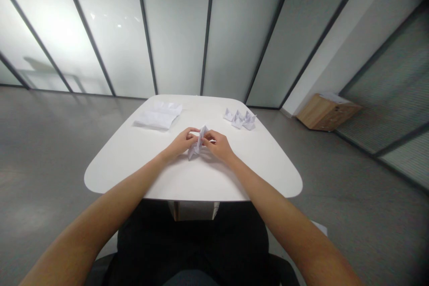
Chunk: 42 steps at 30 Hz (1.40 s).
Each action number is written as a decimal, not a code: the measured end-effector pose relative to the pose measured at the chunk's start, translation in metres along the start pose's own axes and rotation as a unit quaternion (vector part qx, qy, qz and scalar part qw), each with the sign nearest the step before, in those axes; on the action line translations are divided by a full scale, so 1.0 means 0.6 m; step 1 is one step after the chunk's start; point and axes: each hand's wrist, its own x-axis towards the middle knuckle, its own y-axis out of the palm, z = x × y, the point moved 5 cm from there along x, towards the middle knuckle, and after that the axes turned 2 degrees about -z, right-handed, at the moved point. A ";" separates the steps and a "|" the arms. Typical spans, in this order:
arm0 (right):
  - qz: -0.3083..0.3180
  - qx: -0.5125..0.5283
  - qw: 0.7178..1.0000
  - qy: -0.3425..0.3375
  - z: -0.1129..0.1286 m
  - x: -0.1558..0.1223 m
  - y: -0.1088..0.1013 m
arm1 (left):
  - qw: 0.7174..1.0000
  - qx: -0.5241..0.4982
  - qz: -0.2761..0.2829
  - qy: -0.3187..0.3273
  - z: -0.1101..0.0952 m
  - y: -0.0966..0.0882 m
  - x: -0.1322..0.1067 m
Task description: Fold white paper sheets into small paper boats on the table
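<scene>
A piece of folded white paper (200,139) stands over the middle of the table, pinched from both sides. My left hand (182,144) grips its left side with thumb and fingers. On its right side, my right hand (218,144) is closed with the fingertips on the paper. One pointed flap sticks out low toward me. The fingers cover part of the folds, so its exact shape cannot be made out.
Several small folded paper pieces (238,119) sit at the table's back right. White sheets (158,115) lie at the back left of the white table (134,165). A wooden cabinet (326,112) stands on the floor at right, before frosted glass panels (174,31).
</scene>
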 end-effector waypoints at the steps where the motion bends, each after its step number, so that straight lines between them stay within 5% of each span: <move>1: -0.004 -0.007 1.000 0.000 0.000 0.000 -0.001 | 1.000 0.022 -0.010 0.007 0.000 -0.003 0.001; 8: -0.031 0.020 0.998 0.043 -0.023 0.007 -0.002 | 0.985 0.142 -0.038 0.087 -0.019 -0.010 0.000; 17: -0.055 0.178 0.968 0.170 -0.056 0.012 0.020 | 0.948 0.290 -0.040 0.123 -0.038 0.012 -0.007; 33: -0.101 0.275 0.938 0.188 -0.037 0.010 0.019 | 0.953 0.274 -0.051 0.122 -0.042 0.023 0.000; 42: -0.063 0.253 0.956 0.135 -0.039 0.012 0.025 | 0.911 0.371 -0.035 0.175 -0.053 0.042 -0.007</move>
